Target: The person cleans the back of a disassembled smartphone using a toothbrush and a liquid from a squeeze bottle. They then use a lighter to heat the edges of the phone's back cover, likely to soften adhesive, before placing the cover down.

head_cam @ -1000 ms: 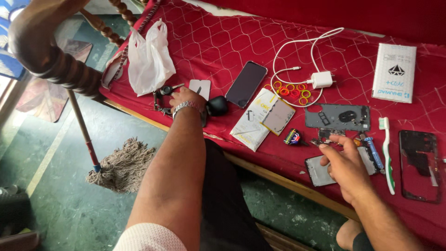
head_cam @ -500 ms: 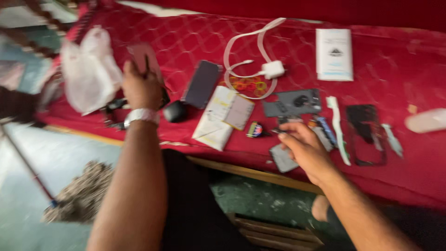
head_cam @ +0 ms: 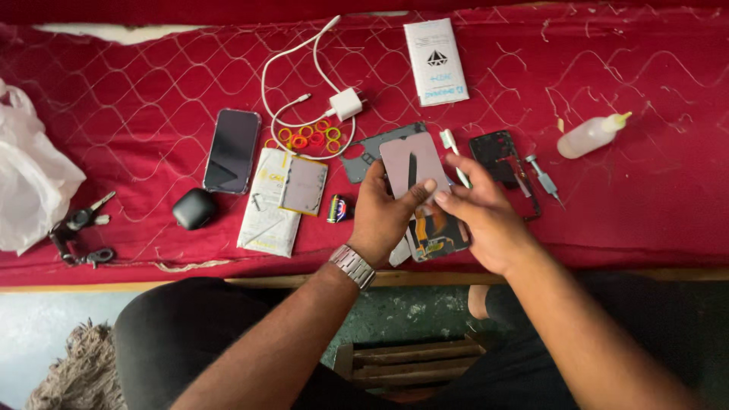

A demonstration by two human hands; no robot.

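Two hands [head_cam: 437, 209] hold one grey phone panel [head_cam: 414, 161] beside one black phone [head_cam: 231, 149].

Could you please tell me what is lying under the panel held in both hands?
Under the panel, an opened phone with an orange flex cable shows below it, and a grey frame sticks out at its left. The hands and panel cover the rest.

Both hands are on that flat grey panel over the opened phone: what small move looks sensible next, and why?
Probably lower the grey panel squarely onto the opened phone beneath it. The left hand grips the panel's lower edge with the thumb across it, the right hand steadies its right side, and the panel sits tilted above the phone's exposed insides, apparently not seated.
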